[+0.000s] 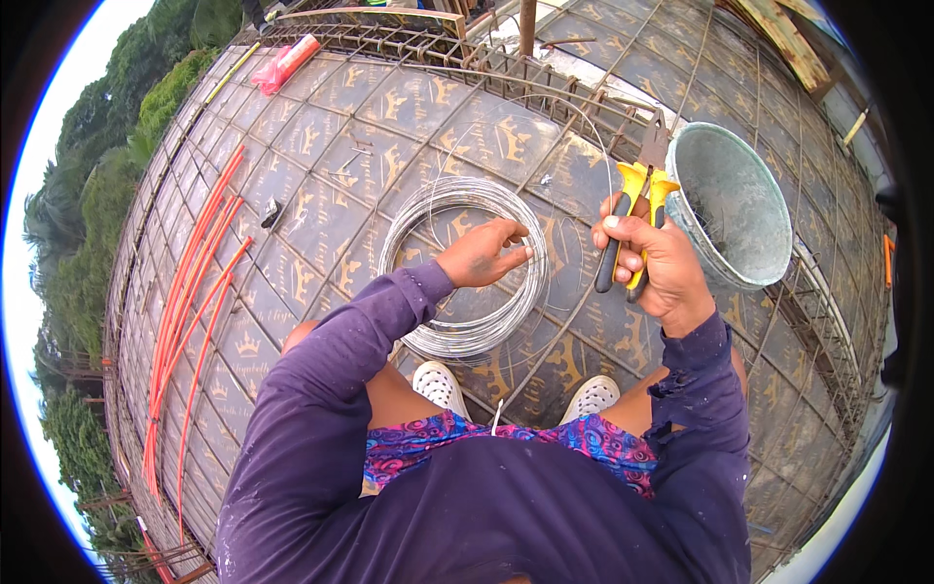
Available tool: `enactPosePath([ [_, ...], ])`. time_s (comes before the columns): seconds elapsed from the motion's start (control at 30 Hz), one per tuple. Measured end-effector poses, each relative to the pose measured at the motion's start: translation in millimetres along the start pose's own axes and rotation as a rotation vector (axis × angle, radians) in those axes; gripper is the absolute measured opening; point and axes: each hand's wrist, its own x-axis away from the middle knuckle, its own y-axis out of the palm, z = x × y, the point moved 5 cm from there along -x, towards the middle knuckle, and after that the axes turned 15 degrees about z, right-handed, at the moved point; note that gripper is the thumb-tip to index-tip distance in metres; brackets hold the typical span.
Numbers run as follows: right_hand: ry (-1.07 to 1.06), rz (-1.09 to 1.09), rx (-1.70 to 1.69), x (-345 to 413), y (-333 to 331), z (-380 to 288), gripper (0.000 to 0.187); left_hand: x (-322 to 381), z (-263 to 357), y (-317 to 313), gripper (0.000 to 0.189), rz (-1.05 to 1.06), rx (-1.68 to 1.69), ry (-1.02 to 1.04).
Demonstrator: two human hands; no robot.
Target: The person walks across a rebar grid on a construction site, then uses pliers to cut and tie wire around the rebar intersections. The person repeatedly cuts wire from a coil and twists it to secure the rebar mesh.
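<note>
A coil of thin metal tie wire (pixel 416 212) lies on the rebar grid between my feet and hands. My left hand (pixel 485 252) is over the coil's middle and right side, fingers bent and apart; whether it touches the wire is unclear. In my right hand (pixel 653 255) are combination pliers (pixel 649 171) with yellow and black handles, jaws pointing up and away from me. A loose strand of wire (pixel 604 142) arcs from the coil area up to the fingers of my right hand. Just right of the pliers stands a greyish-green bucket (pixel 751 219) with dark bits of wire inside.
Orange flexible tubes (pixel 193 292) lie on the grid at left. A pink plastic roll (pixel 292 62) is at the upper left. A rebar beam cage (pixel 438 55) crosses the top, near a rusty upright post (pixel 527 28). Wooden boards (pixel 784 44) lie at upper right.
</note>
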Motion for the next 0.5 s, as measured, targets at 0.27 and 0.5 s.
enactPosePath([
  [0.27, -0.117, -0.131, 0.134, 48, 22, -26, 0.027, -4, -18, 104, 0.095, -0.232, 0.342, -0.287],
  [0.5, -0.145, -0.016, 0.138, 52, -2, -43, 0.030, 31, 56, 97, 0.040, -0.477, 0.438, -0.090],
])
